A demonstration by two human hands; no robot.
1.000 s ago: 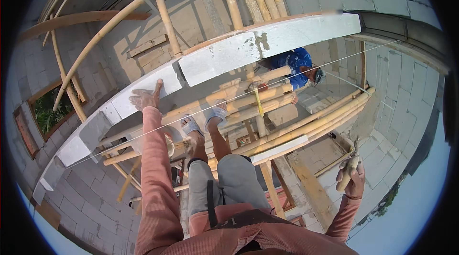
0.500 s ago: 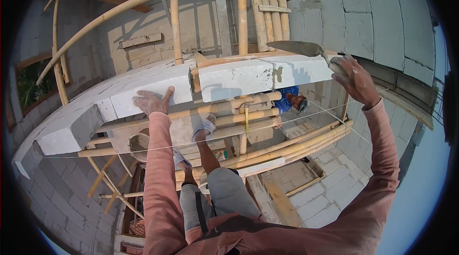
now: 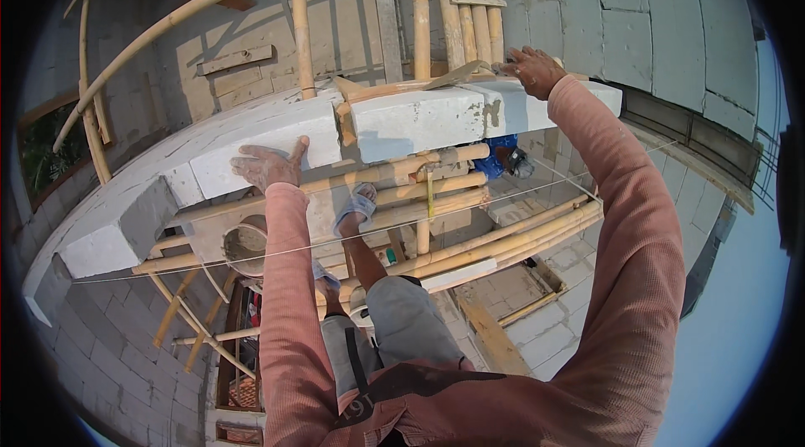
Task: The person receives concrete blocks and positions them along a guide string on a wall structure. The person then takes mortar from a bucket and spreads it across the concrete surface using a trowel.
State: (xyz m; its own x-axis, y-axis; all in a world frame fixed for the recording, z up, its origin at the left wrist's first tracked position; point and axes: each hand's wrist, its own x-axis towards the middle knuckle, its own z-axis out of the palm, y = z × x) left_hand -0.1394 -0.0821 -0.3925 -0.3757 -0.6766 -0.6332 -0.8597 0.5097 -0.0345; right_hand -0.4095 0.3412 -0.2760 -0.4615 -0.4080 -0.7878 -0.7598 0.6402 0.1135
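My left hand [image 3: 270, 163] rests with fingers spread on the face of a white lightweight block [image 3: 214, 168] in the wall course. My right hand [image 3: 534, 72] is wrapped round the handle of a trowel, which it mostly hides. The trowel's blade [image 3: 457, 75] points left, low along the far top edge of another white block [image 3: 415, 126]; whether it touches cannot be made out. Between these two blocks is a narrow gap with grey-brown mortar [image 3: 345, 122] in it. A mortar patch [image 3: 492, 114] marks the joint farther right, below my right hand.
A taut string [image 3: 402, 226] crosses in front of the wall. Below are bamboo scaffold poles [image 3: 537, 233], a bucket of grey mortar [image 3: 245, 244] and a person in blue [image 3: 501, 158]. Upright bamboo poles [image 3: 421, 11] stand behind the wall. A yellow strip [image 3: 430, 191] hangs near a pole.
My right hand has moved left and away from me with the trowel, bringing its blade from above the wall's right part to near the middle block. My left hand stays on its block.
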